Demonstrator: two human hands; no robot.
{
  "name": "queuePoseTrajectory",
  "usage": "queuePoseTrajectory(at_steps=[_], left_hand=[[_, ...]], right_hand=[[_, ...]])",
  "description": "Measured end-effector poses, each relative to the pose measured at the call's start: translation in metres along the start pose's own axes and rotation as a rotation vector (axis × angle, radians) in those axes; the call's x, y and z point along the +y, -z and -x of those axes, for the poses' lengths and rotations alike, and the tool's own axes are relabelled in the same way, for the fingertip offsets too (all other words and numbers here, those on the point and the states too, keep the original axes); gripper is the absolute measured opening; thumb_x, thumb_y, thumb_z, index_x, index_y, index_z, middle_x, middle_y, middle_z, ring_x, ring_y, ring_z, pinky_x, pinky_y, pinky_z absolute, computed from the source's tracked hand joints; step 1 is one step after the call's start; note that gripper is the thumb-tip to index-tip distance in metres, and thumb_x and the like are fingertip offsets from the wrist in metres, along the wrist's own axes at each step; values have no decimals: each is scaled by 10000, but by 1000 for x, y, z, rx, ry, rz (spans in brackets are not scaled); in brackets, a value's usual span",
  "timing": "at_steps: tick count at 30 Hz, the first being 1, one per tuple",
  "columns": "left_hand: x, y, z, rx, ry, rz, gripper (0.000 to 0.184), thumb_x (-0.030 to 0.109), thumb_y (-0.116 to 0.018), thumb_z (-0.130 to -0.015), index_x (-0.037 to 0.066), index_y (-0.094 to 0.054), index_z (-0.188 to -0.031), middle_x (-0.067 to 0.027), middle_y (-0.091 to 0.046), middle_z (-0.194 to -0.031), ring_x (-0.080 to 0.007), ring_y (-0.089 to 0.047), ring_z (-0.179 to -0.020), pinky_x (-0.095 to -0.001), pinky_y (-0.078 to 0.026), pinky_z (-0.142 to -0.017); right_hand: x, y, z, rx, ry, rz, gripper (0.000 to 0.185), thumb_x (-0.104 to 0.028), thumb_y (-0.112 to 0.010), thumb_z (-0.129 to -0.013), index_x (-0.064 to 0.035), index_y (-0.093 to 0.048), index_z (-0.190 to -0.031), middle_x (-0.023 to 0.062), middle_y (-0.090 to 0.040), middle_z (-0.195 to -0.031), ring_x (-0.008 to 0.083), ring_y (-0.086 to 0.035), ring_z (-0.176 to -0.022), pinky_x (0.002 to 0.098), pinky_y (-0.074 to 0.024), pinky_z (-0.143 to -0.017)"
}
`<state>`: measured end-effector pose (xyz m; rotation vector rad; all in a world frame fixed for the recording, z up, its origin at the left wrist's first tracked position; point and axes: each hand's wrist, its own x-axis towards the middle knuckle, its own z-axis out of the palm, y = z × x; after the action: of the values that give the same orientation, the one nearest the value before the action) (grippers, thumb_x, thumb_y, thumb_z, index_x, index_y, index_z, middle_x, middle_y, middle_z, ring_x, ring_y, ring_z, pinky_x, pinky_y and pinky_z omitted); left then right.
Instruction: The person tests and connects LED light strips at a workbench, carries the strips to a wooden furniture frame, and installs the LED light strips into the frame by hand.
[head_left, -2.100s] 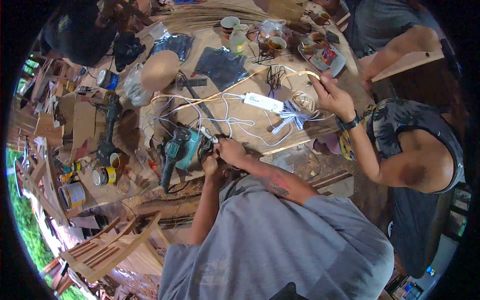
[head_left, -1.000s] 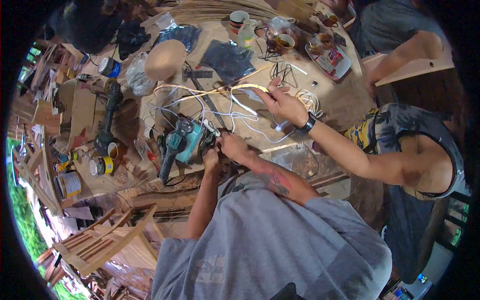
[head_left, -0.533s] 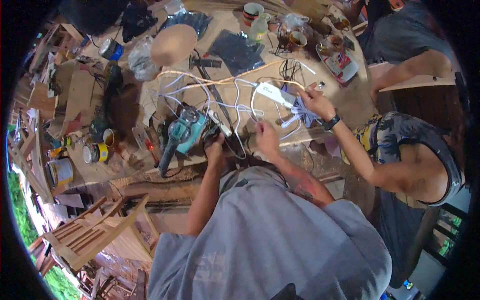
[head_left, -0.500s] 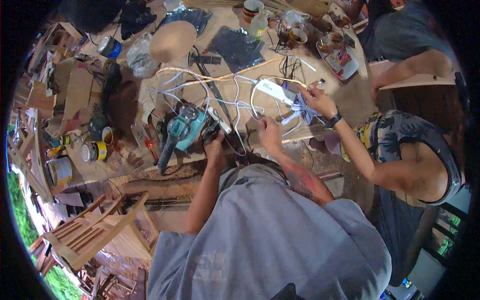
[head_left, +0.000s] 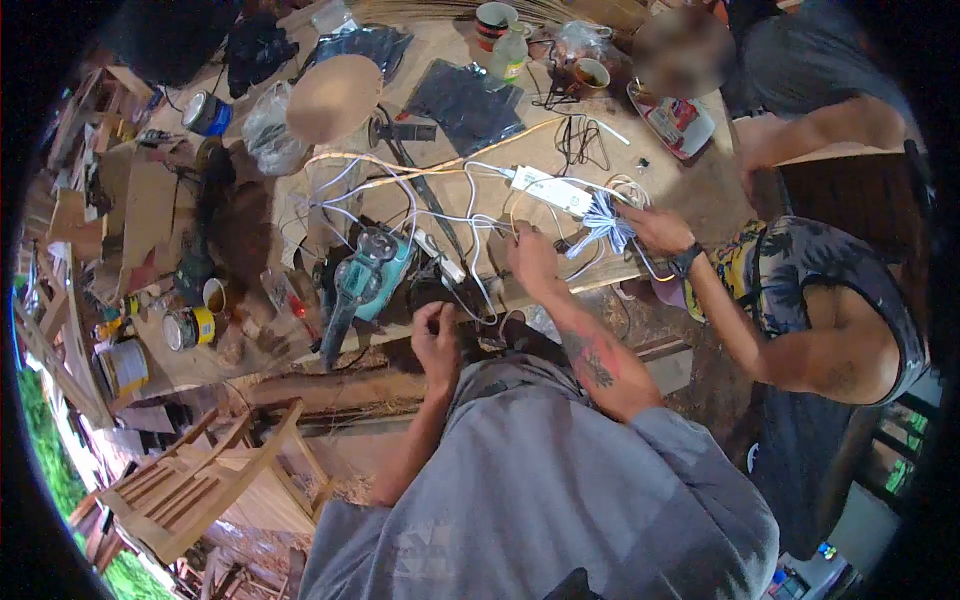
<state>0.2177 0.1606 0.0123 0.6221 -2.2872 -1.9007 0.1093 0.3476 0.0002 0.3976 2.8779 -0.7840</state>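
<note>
My left hand [head_left: 437,338] is curled closed at the table's front edge; whether anything is in its fingers is hidden. Close by to its left lies a teal power sander [head_left: 382,274] with a dark grip. A white socket piece [head_left: 440,258] rests just beyond the hand. Over the table edge, my right hand [head_left: 533,262] pinches a thin white cord [head_left: 512,215]. Farther along is a white power strip [head_left: 548,190], with a tied bundle of grey-white cord [head_left: 603,226] at its right end. A co-worker's hand [head_left: 658,230] is at that bundle.
Orange and white cords [head_left: 440,160] cross the wooden table [head_left: 480,190]. A round wooden disc [head_left: 335,98], black plastic sheets [head_left: 465,103], a bottle [head_left: 509,55], cups and a tray [head_left: 672,122] lie farther back. Paint cans [head_left: 188,328] stand left; a wooden chair [head_left: 200,470] is behind.
My left hand has drawn back from the dark piece beside the sander and curled up. My right hand has moved slightly up and left. The co-worker's hand has lowered toward the cord bundle.
</note>
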Motion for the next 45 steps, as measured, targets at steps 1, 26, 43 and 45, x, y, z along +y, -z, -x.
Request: queuePoseTrajectory(at_steps=[1,26,43,45], left_hand=[[20,-6,4,-62,-36,34,203,179,-655,-887,-7,-623,-962,-43,-602,-889,-111,-545,-777,-262,-457,-741],[182,-85,-72,-674,-497,-415,679,-5,-618,-807,67,-339,-1422,-140,-692,-908,-324,-660,-778,-409,-501,-707],[192,-57,-39,-449,-269,267,624,-71,-664,-811,-28,-381,-1365,-103,-669,-932,-124,-624,-865,-234,-493,-786],[198,-61,-32,-433,-286,229,619,-64,-663,-817,-38,-369,-1361,-102,-667,-948,-137,-627,-881,-246,-495,-809]], right_hand=[[0,-3,-2,11,-6,-3,306,-208,-599,-838,-16,-588,-1077,245,-650,-857,439,-631,-805,512,-504,-712],[-16,135,43,393,211,-590,404,-94,-716,-805,-16,-541,-1160,143,-611,-1098,212,-624,-861,312,-503,-699],[-29,150,65,301,630,-381,147,-114,-607,-870,-41,-630,-996,133,-666,-831,319,-657,-692,406,-525,-599],[-31,144,70,360,573,-461,185,-102,-609,-870,-33,-632,-1040,138,-677,-871,305,-666,-704,381,-530,-597]])
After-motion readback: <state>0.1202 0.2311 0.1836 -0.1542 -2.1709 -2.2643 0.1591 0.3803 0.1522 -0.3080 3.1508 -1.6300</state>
